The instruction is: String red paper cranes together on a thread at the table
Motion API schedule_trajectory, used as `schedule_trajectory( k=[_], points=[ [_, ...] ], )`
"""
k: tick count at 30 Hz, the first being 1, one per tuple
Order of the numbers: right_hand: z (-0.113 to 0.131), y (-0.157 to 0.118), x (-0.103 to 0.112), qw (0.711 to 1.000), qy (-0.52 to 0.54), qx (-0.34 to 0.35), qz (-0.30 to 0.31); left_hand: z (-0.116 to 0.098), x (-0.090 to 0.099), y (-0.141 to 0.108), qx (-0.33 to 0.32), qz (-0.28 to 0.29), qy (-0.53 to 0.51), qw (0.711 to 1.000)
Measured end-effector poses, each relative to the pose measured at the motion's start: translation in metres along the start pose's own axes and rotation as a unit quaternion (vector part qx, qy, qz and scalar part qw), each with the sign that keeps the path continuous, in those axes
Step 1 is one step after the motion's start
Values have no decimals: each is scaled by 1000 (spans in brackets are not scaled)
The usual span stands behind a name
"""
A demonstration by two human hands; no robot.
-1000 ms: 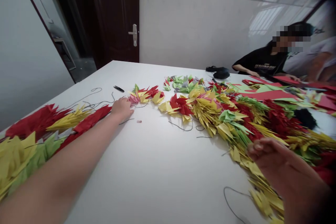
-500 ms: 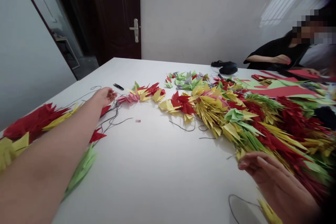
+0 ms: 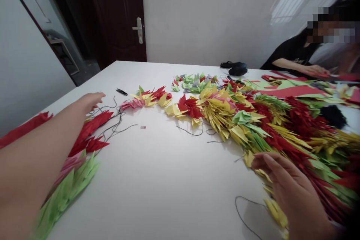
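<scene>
My left hand (image 3: 94,101) reaches out over the left part of the white table (image 3: 157,180), above dark strings and beside a red folded-paper bundle (image 3: 94,123). Its fingers are bent, and whether anything is between them cannot be made out. Below that forearm lies a green folded-paper bundle (image 3: 70,187). My right hand (image 3: 287,183) is at the lower right, thumb and fingers curved towards each other, close to the yellow edge of a long pile of folded paper (image 3: 219,116). Nothing shows clearly in its fingertips.
Small black snips (image 3: 121,92) lie near the far left of the table. A loose dark string (image 3: 239,210) curls at the lower right. Black pouch-like items (image 3: 237,69) rest at the back edge. At the far right a person (image 3: 298,54) sits with hands on red paper.
My left hand has moved left, away from the snips, uncovering more of the red and green bundles. The view has shifted slightly. The other person's raised hand has come down to the red paper.
</scene>
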State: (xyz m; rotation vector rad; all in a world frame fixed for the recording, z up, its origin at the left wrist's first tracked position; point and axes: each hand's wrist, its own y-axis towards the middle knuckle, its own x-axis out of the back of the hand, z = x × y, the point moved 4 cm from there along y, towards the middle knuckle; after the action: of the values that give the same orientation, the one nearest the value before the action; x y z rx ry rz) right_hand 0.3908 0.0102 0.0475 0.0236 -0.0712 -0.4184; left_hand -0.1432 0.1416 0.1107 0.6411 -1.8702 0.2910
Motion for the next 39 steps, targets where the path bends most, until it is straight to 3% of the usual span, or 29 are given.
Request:
schedule_trajectory(
  k=[4,7,9,12,16,21,24,26,30,33,36,39],
  points=[
    [4,0,2,998,30,53,-31,-20,17,-33,9,35,115,993],
    [3,3,5,996,33,67,-45,-53,13,-86,-91,20,129,987],
    [0,7,5,996,-8,82,-40,-73,-6,-131,-167,26,110,980],
    [-12,15,3,991,-93,99,-17,-92,-52,-196,-280,81,54,955],
    [-24,19,-11,965,-222,123,71,-95,-100,-243,-379,113,-45,917],
    [-7,16,-58,874,-394,187,214,-89,-112,-239,-382,118,-153,904],
    [3,28,-92,835,-478,162,220,-86,-108,-232,-380,124,-206,893],
    [4,42,-113,818,-524,138,193,-83,-105,-230,-374,119,-236,889],
    [-4,65,-142,818,-544,106,152,-75,-105,-226,-354,107,-280,886],
    [-5,76,-148,826,-535,95,148,-74,-106,-224,-351,111,-304,878],
    [10,87,-145,844,-506,89,152,-75,-108,-222,-351,121,-323,871],
    [41,100,-140,876,-451,87,145,-75,-109,-220,-338,122,-336,871]
  ],
)
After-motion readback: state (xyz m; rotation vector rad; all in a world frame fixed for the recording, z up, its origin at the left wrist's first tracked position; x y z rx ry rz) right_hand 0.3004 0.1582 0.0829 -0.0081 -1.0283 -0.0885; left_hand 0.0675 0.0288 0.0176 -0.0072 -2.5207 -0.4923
